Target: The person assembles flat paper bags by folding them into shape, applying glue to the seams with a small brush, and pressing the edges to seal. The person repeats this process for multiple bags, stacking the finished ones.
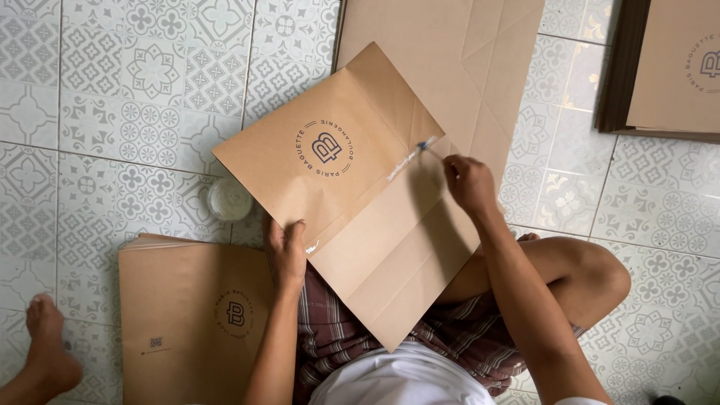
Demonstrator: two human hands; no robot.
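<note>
Resting across our lap, the brown paper sheet (352, 195) is pinned at its near edge by our left hand (287, 251), fingers flat and open. Our right hand (469, 184) pinches a brush (411, 156), seemingly gluing the fold; next comes pressing the flap down squarely.

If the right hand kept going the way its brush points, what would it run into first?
The right hand aims its brush up-left across the flat brown paper bag. It would likely cross the bag's round printed logo first, then bare floor tile beyond.
</note>
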